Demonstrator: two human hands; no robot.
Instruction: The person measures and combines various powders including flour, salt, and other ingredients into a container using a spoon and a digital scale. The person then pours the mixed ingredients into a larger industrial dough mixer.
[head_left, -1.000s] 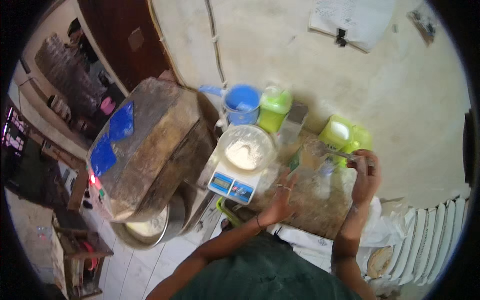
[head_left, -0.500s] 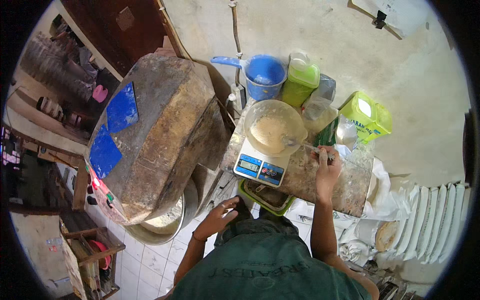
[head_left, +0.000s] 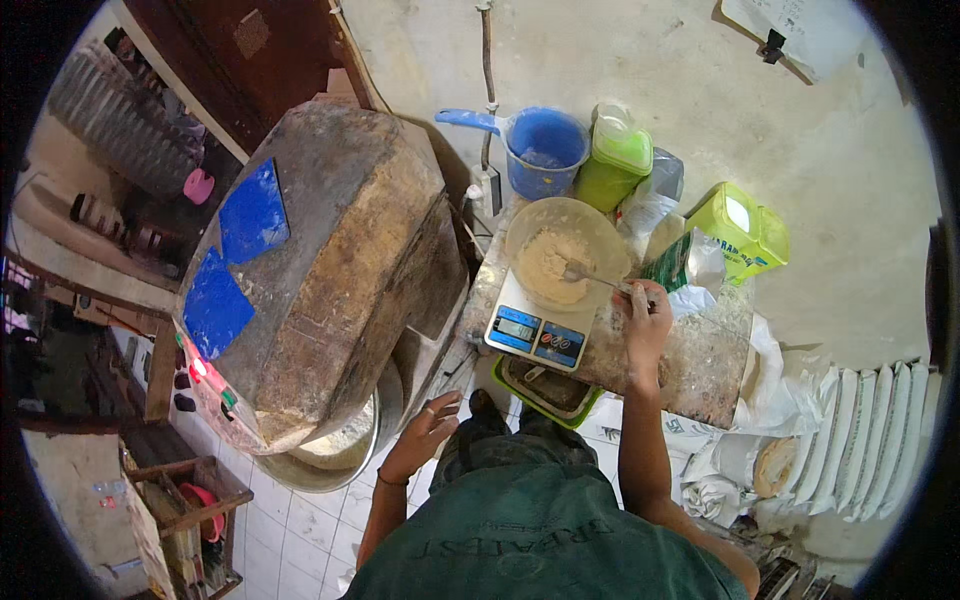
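My right hand (head_left: 648,310) grips the handle of a metal spoon (head_left: 600,278). The spoon's head rests at the pale powder (head_left: 553,262) inside a translucent round bowl (head_left: 527,222). Under the bowl is a white digital kitchen scale (head_left: 538,330) with a lit display and blue panels, standing on a worn, floury table (head_left: 690,365). My left hand (head_left: 428,430) hangs free, low to the left of the table, fingers apart and nothing in it.
Behind the bowl stand a blue dipper (head_left: 543,150), a green tub (head_left: 614,165) and a yellow-green container (head_left: 740,232). A large mixer (head_left: 330,250) fills the left, its metal bowl (head_left: 375,440) below. A green-rimmed bin (head_left: 545,390) sits under the table edge; white sacks (head_left: 850,440) lie right.
The spoon has moved from the bowl's right side to the middle of the powder, with my right hand slightly higher. The whole view has shifted slightly.
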